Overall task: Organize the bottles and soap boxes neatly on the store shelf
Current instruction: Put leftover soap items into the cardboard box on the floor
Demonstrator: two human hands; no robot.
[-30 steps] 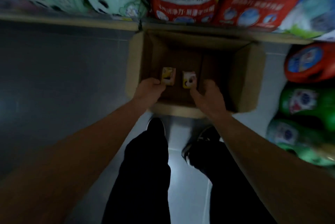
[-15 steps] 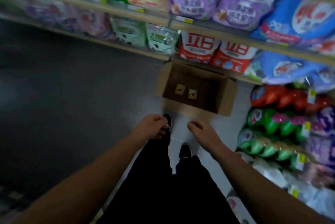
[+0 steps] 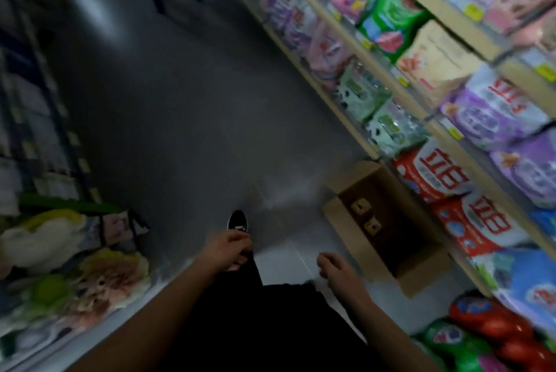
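Note:
An open cardboard box stands on the floor against the shelf at the right. Inside it lie two small yellow soap boxes, one farther and one nearer. My left hand hangs over my legs with loosely curled fingers and holds nothing. My right hand hovers left of the cardboard box, fingers loosely curled, also without anything in it. Red and green detergent bottles fill the low shelf at the bottom right. The picture is blurred by motion.
Shelves at the right carry bags of detergent in red, purple, green and blue. Another rack with packaged goods stands at the left. A grey tiled aisle floor runs between them. My shoe is on the floor.
Both hands let go of the soap boxes in the cardboard box and pulled back toward my body. I have risen and turned left, so the aisle fills the view.

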